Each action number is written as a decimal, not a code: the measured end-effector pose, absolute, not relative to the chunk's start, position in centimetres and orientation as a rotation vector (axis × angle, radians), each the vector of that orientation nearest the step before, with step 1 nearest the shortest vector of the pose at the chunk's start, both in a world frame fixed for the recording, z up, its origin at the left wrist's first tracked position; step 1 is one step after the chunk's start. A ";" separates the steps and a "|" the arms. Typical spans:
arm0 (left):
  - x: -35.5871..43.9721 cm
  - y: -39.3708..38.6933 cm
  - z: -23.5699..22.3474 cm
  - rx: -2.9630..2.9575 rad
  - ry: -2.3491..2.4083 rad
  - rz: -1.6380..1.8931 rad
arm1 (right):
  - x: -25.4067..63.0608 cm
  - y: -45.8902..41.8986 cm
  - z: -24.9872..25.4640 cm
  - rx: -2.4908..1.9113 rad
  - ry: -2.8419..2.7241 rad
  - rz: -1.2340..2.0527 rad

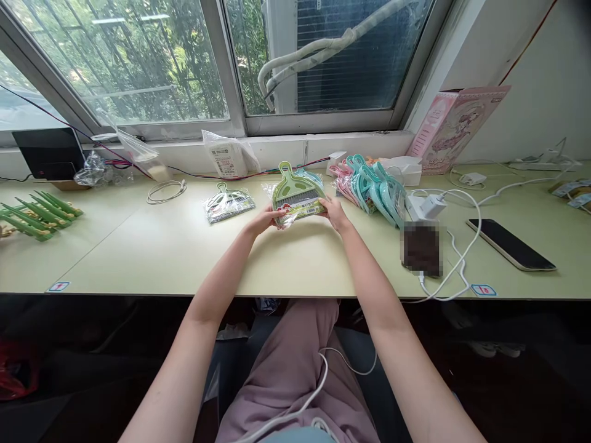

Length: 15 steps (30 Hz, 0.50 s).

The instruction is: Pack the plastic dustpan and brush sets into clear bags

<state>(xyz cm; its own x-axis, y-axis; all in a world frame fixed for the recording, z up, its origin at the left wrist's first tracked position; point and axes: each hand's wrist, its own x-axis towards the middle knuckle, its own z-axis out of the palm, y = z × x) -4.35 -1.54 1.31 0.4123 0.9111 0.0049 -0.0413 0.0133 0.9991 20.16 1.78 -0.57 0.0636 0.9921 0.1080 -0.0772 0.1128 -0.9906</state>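
Between my two hands is a small green dustpan and brush set (295,192) in a clear plastic wrapper, tilted up with its handle toward the window. My left hand (266,219) grips its lower left corner, fingers closed on the wrapper. On the opposite side my right hand (334,211) pinches the right edge. Another wrapped dustpan and brush set (229,204) lies flat on the table to the left. To the right is a pile of turquoise dustpans (376,184) with pink ones (347,184) beside them.
A power bank-like dark blurred object (421,249), white cables and a phone (511,245) lie at right. A pink box (455,129) stands behind. Green pointed items (41,215) lie far left; a coiled cord (166,192) and a plastic packet (228,157) are near the window.
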 end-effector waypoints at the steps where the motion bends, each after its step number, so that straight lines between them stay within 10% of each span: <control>1: -4.5 -1.5 1.3 1.349 0.885 0.885 | 20.1 1.8 -0.7 -1.070 -1.144 1.228; 15: -0.3 -3.5 1.5 1.344 0.931 1.212 | 20.1 2.9 -1.6 -1.079 -0.914 1.096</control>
<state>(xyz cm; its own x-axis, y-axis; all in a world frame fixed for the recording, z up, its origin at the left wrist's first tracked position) -0.31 -3.47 1.52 0.1835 0.9698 0.1608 -0.0950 -0.1454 0.9848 20.08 2.92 -1.56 0.2258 0.9729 0.0489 -0.2231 0.1005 -0.9696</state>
